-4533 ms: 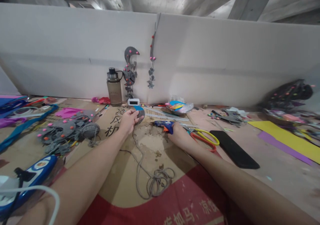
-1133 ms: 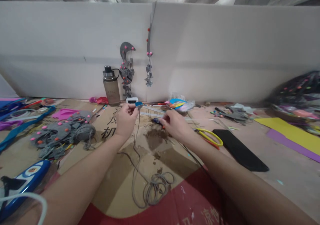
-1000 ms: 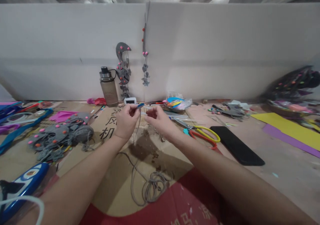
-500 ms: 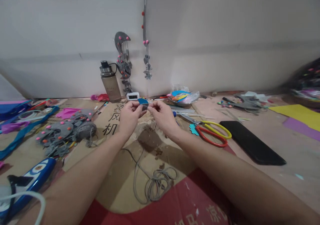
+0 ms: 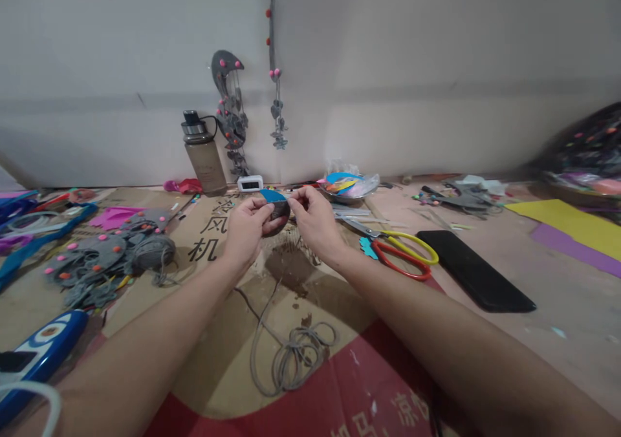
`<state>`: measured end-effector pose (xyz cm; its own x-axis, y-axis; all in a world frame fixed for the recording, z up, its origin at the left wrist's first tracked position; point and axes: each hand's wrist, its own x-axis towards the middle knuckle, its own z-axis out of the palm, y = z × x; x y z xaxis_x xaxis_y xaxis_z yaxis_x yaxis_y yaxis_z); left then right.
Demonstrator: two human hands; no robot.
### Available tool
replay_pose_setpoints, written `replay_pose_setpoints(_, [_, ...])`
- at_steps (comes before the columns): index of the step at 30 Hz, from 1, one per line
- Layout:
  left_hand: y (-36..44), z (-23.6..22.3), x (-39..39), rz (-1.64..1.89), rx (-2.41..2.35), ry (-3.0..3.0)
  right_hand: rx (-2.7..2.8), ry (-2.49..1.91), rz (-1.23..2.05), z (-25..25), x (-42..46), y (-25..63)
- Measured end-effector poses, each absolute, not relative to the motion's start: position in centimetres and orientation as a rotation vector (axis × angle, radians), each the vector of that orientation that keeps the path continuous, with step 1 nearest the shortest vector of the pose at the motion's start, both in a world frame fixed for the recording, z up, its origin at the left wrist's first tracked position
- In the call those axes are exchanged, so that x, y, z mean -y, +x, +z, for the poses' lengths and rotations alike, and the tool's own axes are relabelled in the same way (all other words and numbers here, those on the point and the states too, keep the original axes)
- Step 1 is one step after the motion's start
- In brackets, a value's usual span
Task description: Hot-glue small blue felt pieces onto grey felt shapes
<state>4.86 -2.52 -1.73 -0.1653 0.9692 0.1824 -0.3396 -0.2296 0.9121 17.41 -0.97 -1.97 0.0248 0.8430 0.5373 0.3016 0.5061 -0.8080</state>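
My left hand (image 5: 248,227) is closed, pinching a small blue and dark grey felt piece (image 5: 273,196) between thumb and fingers. A thin pale line runs along the join of its two colours. At the piece's right edge, my right hand (image 5: 315,223) has thumb and forefinger pressed together; whatever they grip is too small to make out. Below the hands, a loose coil of grey cord (image 5: 295,359) lies on the cardboard, one strand running up toward them. Scissors (image 5: 405,246) with yellow and red handles rest right of my right hand, beside a small teal cutout (image 5: 367,247).
A black phone (image 5: 475,270) lies at the right. Grey felt pieces with pink and orange pompoms (image 5: 104,256) spread at the left, near a blue tool (image 5: 48,346). A bottle (image 5: 204,159), a small white display (image 5: 250,183) and a dish of felt scraps (image 5: 347,188) stand by the wall.
The view has shifted slightly, so most things sit a little further left. The felt piece has turned and shows more of its blue part and grey face. Both hands stay close together at it.
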Motion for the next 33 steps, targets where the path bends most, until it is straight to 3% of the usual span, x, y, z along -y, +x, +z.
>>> replay_pose_setpoints(22, [4.6,-1.6,2.6,1.565,-0.886,1.001,1.448,-1.015,0.819,-2.0,0.1,17.6])
replay_pose_setpoints(33, [3.4,-1.1,1.8,1.404,-0.882,0.889,1.283,-0.806,1.443,-0.9,-0.1,18.4])
